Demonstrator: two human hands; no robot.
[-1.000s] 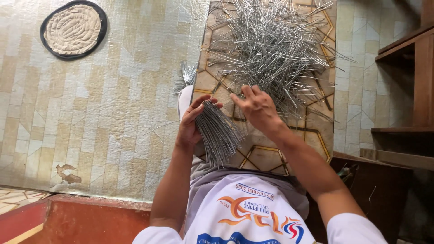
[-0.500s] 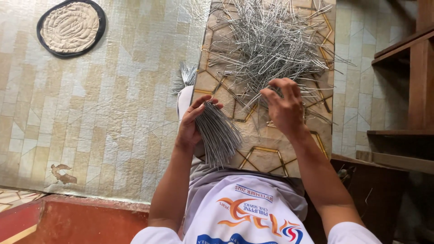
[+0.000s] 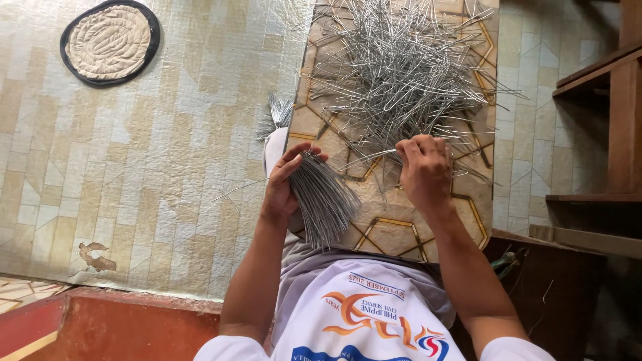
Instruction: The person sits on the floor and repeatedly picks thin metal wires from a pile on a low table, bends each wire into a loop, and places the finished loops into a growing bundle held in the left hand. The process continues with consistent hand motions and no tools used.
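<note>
Steel-grey wire pieces (image 3: 408, 67) lie heaped across the patterned desk (image 3: 394, 234). Over the last second our right hand (image 3: 422, 170) moved from beside the bundle out to the heap's near edge, its grip now pinching loose wires. Left hand (image 3: 284, 184) stays put, grip closed around the gathered bundle (image 3: 324, 197) at the desk edge.

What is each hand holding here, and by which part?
The left hand grips a bundle of wires near its upper end. The right hand rests on the loose wire pile; its hold cannot be told.
</note>
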